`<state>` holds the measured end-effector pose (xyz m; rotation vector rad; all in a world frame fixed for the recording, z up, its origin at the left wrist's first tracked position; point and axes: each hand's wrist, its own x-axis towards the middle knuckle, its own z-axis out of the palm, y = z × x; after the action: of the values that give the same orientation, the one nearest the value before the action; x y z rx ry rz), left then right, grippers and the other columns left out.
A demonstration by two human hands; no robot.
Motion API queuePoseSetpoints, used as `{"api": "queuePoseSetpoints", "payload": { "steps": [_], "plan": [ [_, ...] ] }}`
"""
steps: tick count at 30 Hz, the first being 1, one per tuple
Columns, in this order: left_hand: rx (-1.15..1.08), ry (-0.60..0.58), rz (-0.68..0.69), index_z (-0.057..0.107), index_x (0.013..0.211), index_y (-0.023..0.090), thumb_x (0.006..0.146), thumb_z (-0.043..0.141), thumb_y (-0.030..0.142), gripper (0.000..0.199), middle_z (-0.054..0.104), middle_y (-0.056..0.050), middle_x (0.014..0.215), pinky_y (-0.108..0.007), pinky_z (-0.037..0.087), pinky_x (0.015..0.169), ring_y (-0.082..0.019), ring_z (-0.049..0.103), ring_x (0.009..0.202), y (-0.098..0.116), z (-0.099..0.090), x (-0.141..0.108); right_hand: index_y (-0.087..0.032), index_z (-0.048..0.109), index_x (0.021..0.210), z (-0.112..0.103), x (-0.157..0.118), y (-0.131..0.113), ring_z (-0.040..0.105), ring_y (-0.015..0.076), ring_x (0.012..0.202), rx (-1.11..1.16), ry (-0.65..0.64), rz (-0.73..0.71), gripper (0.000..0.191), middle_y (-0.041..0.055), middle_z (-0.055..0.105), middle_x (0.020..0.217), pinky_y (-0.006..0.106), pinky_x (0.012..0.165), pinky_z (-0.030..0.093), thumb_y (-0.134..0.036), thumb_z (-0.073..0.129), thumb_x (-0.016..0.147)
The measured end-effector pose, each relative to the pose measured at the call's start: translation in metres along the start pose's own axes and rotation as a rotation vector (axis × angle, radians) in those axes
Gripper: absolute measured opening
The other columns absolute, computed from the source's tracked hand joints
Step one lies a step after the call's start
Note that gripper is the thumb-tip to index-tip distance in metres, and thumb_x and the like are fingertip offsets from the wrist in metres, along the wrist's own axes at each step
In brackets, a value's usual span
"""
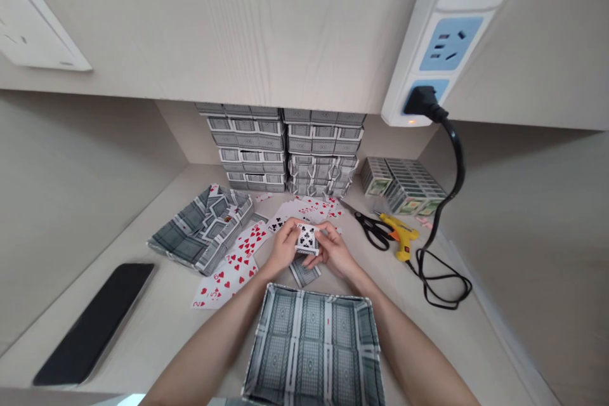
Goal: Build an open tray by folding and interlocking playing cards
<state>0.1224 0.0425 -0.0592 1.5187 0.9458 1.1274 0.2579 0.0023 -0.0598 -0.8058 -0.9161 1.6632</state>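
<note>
Both hands hold one playing card between them, its clubs face turned up and its near edge seeming folded. My left hand pinches the card's left side. The card's right side is gripped by my right hand, thumb on top. Beneath them another card lies back up on the table. Closer to me, between my forearms, stands an open box made of playing cards, with grey patterned backs showing. Loose heart cards are spread left of my left hand, and more face-up cards lie behind both hands.
A second card box with folded pieces inside sits left. Stacked card boxes stand at the back. Scissors, a yellow glue gun with a looping black cord, and card packs are right. A phone lies front left.
</note>
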Motion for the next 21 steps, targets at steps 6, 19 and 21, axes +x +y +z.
{"api": "queuePoseSetpoints", "payload": {
  "steps": [6,19,21],
  "plan": [
    [-0.005,-0.018,-0.012,0.052,0.083,0.016,0.079,0.040,0.026,0.016,0.051,0.002,0.068,-0.021,0.037,0.055,-0.011,0.046,0.061,0.0029,0.0005,-0.0021,-0.023,0.034,0.094,0.0004,-0.0011,-0.0017,0.060,0.0139,0.043,0.001,0.000,-0.003,0.028,-0.0059,0.058,0.062,0.025,0.038,0.051,-0.039,0.051,0.078],
    [0.042,0.056,0.011,0.054,0.076,0.016,0.075,0.039,0.020,0.015,0.049,0.003,0.060,-0.019,0.035,0.051,-0.010,0.044,0.055,0.0040,0.0033,-0.0031,-0.024,0.033,0.095,0.0010,-0.0010,-0.0012,0.060,0.0135,0.041,0.002,-0.023,0.012,0.026,-0.0075,0.055,0.060,0.026,0.037,0.050,-0.039,0.048,0.079],
    [0.040,0.058,0.012,0.053,0.074,0.017,0.074,0.039,0.018,0.014,0.049,0.004,0.059,-0.019,0.035,0.050,-0.009,0.044,0.054,0.0041,0.0037,-0.0030,-0.024,0.033,0.094,0.0013,-0.0003,-0.0005,0.058,0.0138,0.039,-0.006,0.003,0.017,0.026,-0.0085,0.054,0.056,0.026,0.036,0.050,-0.038,0.048,0.079]
  ]
}}
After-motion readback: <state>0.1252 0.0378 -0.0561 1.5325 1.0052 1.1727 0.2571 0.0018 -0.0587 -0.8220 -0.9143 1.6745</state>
